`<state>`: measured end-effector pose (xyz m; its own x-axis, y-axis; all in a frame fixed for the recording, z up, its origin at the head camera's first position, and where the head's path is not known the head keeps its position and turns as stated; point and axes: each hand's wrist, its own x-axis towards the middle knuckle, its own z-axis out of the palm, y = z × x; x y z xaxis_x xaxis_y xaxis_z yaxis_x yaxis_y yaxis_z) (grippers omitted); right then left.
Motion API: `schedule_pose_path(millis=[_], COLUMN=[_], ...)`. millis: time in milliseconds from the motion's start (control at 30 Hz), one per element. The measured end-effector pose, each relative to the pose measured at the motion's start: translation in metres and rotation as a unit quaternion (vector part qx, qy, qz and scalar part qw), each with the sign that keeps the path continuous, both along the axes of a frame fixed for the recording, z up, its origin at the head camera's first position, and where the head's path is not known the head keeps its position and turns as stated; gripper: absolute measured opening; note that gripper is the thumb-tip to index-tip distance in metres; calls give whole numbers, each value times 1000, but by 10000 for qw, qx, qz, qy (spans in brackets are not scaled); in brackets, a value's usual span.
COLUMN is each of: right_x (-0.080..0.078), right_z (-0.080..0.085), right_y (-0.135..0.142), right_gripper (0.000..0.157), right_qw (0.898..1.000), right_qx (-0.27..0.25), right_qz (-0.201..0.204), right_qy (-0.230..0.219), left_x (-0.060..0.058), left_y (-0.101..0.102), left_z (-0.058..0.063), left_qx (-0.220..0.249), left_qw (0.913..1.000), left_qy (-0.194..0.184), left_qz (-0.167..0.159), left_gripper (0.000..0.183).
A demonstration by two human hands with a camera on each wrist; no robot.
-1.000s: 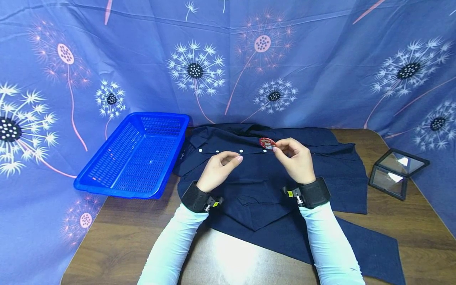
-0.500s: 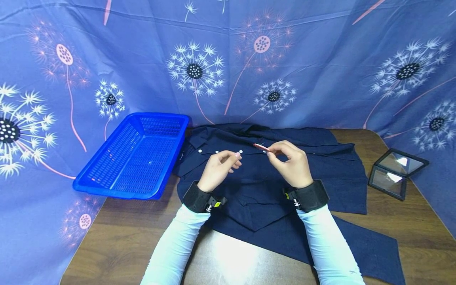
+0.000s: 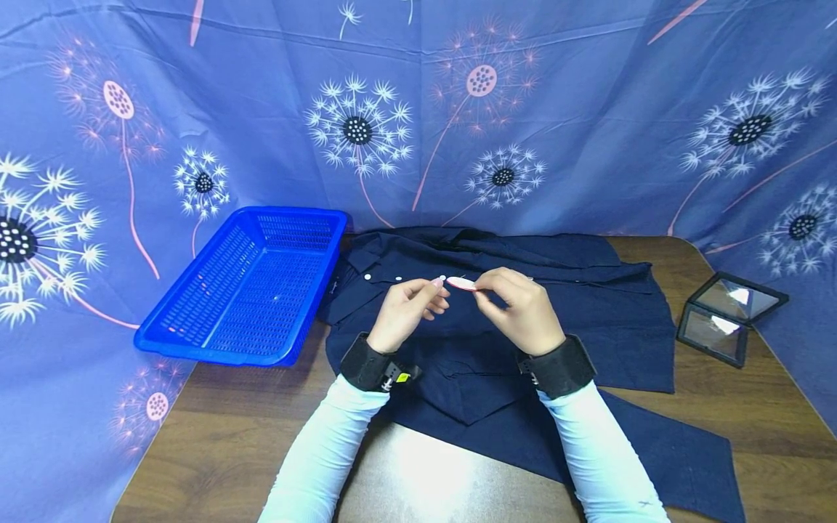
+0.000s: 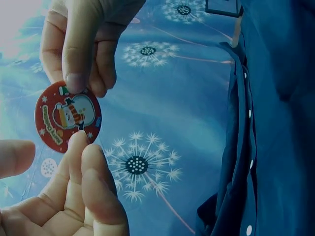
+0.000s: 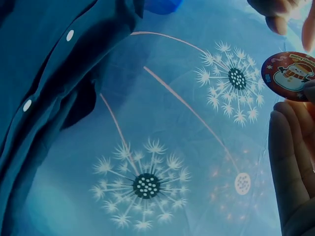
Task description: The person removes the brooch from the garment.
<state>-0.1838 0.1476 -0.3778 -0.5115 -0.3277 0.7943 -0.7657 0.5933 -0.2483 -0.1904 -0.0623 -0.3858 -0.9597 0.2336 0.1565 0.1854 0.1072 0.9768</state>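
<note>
A round red badge point(image 4: 51, 125) with a snowman and Christmas lettering is held up in front of the chest. My right hand point(image 3: 522, 312) pinches it by one edge between thumb and fingers; its pale back point(image 3: 463, 284) faces up in the head view. My left hand point(image 3: 407, 312) is just left of it. In the left wrist view the left fingertips point(image 4: 78, 140) overlap the badge's lower edge, while the left thumb point(image 4: 17, 157) stands apart from them. Below both hands lies a dark navy shirt point(image 3: 458, 345) with white buttons down its front.
An openwork blue plastic basket point(image 3: 297, 290) stands at the left on the wooden table point(image 3: 216, 436). To the right, a black-framed folding mirror point(image 3: 742, 296) lies opened out. A blue dandelion-print cloth point(image 3: 588, 131) hangs behind the table.
My right hand has moved left towards my left hand and turned the badge from its red face to its pale back in the head view. My left hand has shifted slightly right.
</note>
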Motion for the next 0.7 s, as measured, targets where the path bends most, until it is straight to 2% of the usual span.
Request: schedule_pose_path(millis=[400,700], right_x=[7,8], right_z=[2,2], right_y=[-9,-12], right_gripper=[18,20], right_qw=[9956,9955], right_qx=[715,750], right_qz=[-121,7], right_qy=[592,582], left_x=[-1,-1], left_y=[4,4], left_z=[-1,-2], left_qx=[271,350], left_qw=[9994,9992], left_qy=[-164,-151], left_qz=[-141,-79], left_gripper=[41,39])
